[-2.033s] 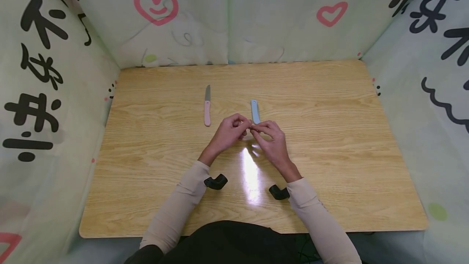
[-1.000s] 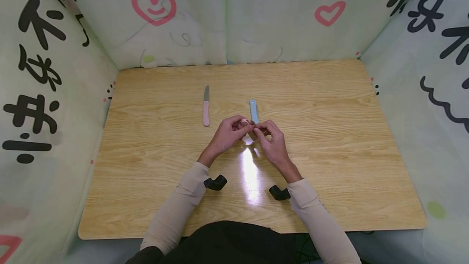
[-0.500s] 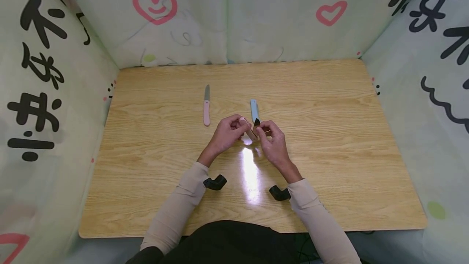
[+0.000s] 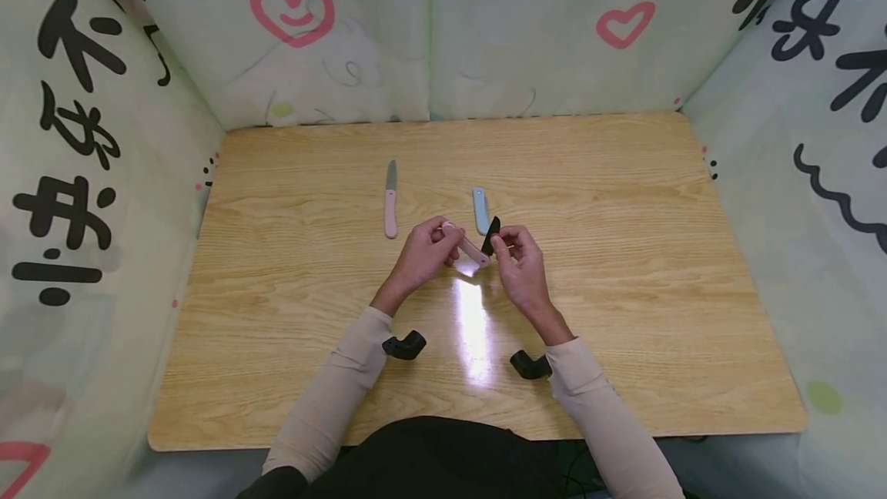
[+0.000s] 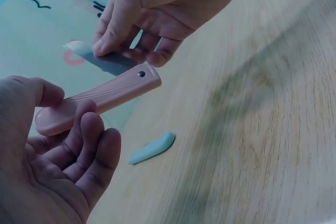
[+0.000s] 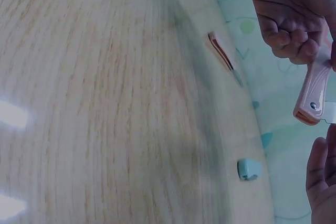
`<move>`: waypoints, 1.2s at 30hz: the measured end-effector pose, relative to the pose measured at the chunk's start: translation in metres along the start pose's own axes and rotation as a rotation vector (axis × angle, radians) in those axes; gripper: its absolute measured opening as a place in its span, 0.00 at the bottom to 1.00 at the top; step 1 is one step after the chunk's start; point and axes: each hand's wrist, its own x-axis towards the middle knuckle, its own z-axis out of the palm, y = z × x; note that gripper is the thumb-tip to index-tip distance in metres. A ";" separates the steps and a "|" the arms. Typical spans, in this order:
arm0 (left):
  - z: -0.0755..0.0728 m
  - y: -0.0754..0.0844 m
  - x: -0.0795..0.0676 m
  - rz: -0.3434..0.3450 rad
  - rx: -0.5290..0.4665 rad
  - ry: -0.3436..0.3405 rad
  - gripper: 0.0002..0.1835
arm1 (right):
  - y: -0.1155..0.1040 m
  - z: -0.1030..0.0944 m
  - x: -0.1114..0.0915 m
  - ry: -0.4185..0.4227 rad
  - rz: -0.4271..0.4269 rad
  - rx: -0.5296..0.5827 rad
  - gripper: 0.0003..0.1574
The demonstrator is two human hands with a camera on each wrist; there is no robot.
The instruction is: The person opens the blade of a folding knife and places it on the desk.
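Observation:
A pink-handled folding knife (image 4: 474, 252) is held above the table between both hands. My left hand (image 4: 424, 254) grips the far end of its handle (image 5: 100, 102) between thumb and fingers. The right hand (image 4: 521, 268) pinches the blade (image 5: 116, 63), which stands partly out of the handle at an angle. A rivet (image 5: 141, 74) shows at the pivot end in the left wrist view. Just beyond the hands lies a light blue folding knife (image 4: 481, 209), folded. To the left, a second pink folding knife (image 4: 391, 212) lies with its blade out, pointing away.
The wooden table (image 4: 624, 268) carries these knives. Pale printed curtains (image 4: 527, 37) enclose its back and sides. A bright light reflection (image 4: 474, 329) falls near the front middle. Black pieces (image 4: 405, 345) jut from both wrists.
The hands drew slightly apart and the pink handle came into sight between them. The blade swung out from the handle, pulled by the right hand. The two knives on the table stayed put.

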 end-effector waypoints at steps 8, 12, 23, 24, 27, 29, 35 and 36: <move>0.001 -0.002 0.000 -0.017 0.024 0.021 0.10 | 0.003 -0.002 0.001 0.023 0.016 0.039 0.06; 0.000 -0.003 -0.001 -0.027 -0.009 0.016 0.09 | 0.004 -0.003 0.002 0.023 0.002 0.050 0.09; -0.001 -0.008 -0.002 -0.077 -0.141 0.008 0.10 | 0.028 -0.007 0.008 0.028 0.040 0.047 0.11; -0.001 -0.008 -0.002 -0.076 -0.146 0.011 0.10 | 0.032 -0.007 0.008 0.033 0.049 0.056 0.11; -0.002 -0.009 -0.002 -0.075 -0.155 0.016 0.10 | 0.036 -0.007 0.008 0.048 0.058 0.082 0.11; -0.003 -0.010 -0.002 -0.078 -0.158 0.017 0.10 | 0.036 -0.007 0.008 0.053 0.055 0.100 0.12; -0.003 -0.011 -0.001 -0.080 -0.194 0.014 0.10 | 0.039 -0.008 0.007 0.062 0.034 0.167 0.11; -0.003 -0.012 -0.001 -0.080 -0.202 0.013 0.10 | 0.039 -0.008 0.007 0.064 0.033 0.175 0.11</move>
